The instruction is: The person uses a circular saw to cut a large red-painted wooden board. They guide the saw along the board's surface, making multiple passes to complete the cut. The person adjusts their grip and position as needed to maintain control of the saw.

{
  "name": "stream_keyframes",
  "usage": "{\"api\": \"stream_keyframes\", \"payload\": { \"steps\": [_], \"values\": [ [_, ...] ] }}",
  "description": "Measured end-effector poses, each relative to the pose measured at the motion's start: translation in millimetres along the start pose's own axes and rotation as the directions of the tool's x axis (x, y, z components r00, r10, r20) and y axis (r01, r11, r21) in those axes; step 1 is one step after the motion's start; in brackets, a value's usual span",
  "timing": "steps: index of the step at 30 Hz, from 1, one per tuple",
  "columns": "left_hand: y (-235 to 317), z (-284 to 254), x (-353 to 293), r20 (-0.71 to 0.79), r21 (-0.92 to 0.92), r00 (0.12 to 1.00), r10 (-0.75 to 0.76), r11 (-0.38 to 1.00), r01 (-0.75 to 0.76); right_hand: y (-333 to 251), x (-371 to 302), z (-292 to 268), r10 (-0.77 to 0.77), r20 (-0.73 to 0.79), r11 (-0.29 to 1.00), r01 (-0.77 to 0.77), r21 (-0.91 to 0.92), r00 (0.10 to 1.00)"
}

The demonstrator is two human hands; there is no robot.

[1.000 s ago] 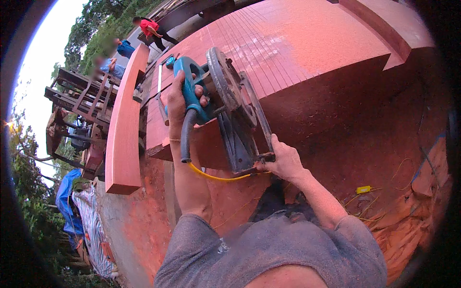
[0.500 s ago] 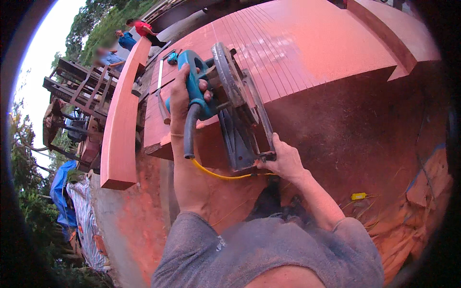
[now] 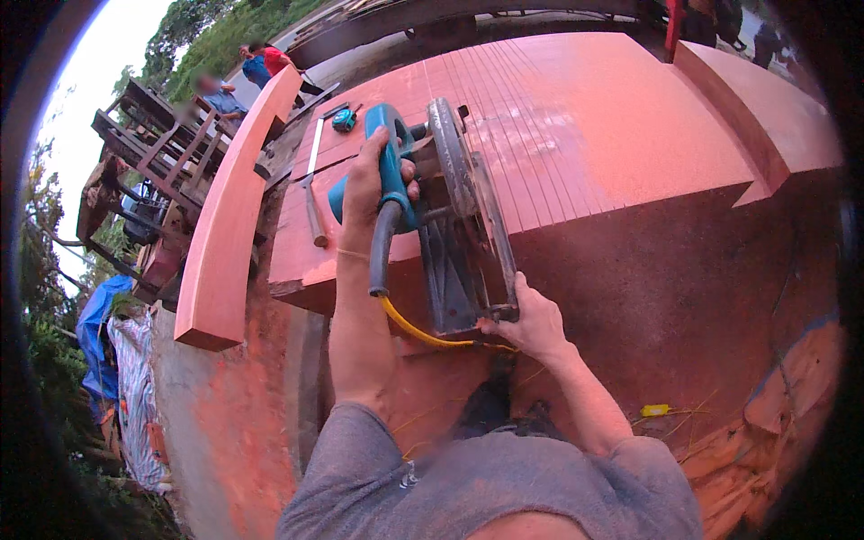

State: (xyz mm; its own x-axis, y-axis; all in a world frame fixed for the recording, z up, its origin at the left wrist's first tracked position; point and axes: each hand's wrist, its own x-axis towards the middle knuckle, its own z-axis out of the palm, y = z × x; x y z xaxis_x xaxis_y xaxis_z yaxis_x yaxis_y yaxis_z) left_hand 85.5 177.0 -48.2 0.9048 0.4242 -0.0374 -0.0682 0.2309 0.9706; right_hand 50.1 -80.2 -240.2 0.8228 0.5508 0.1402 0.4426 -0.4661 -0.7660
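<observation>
I hold a circular saw (image 3: 391,171) with a teal body and a dark blade guard, tilted over the near edge of a large reddish wood slab (image 3: 630,135). My left hand (image 3: 364,180) is wrapped round its handle, fingertips showing through the grip. The fingers of my right hand (image 3: 533,322) close on the near corner of the saw's dark metal base plate (image 3: 448,288). A yellow cord (image 3: 409,331) runs from the black sleeve at the handle. Several parallel cuts run across the slab's top. The blade's edge is hidden by the guard.
On the slab lie a teal tape measure (image 3: 344,120), a pale straight rule (image 3: 316,147) and a wooden-handled tool (image 3: 315,218). A long squared beam (image 3: 220,243) stands to the left. People (image 3: 261,67) are beyond it. A yellow connector (image 3: 655,410) lies low at right.
My view has shifted, showing more of the slab's far side. The saw sits slightly lower and further right in the picture. Both hands keep their hold.
</observation>
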Motion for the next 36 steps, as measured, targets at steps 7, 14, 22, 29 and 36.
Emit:
{"api": "stream_keyframes", "payload": {
  "steps": [7,14,22,29,36],
  "values": [
    [0,-5,19,0.006,-0.003,1.0,-0.004,1.0,0.004,-7,12,-2,0.035,-0.013,0.992,-0.037,-0.124,0.999],
    [-1,-10,33,0.049,-0.026,0.999,-0.016,1.0,0.017,-1,23,5,-0.134,-0.133,0.944,0.085,-0.319,0.982],
    [-2,-7,43,-0.009,-0.024,1.0,-0.004,1.0,0.004,5,37,14,-0.134,-0.133,0.911,0.069,-0.408,0.982],
    [-6,-6,54,-0.014,-0.066,0.998,0.058,0.996,-0.059,3,50,11,-0.107,-0.071,0.911,0.069,-0.407,0.992],
    [-6,-5,64,-0.081,-0.053,0.994,0.067,0.996,-0.071,3,60,12,-0.043,-0.015,0.886,0.032,-0.463,0.999]
  ]
}}
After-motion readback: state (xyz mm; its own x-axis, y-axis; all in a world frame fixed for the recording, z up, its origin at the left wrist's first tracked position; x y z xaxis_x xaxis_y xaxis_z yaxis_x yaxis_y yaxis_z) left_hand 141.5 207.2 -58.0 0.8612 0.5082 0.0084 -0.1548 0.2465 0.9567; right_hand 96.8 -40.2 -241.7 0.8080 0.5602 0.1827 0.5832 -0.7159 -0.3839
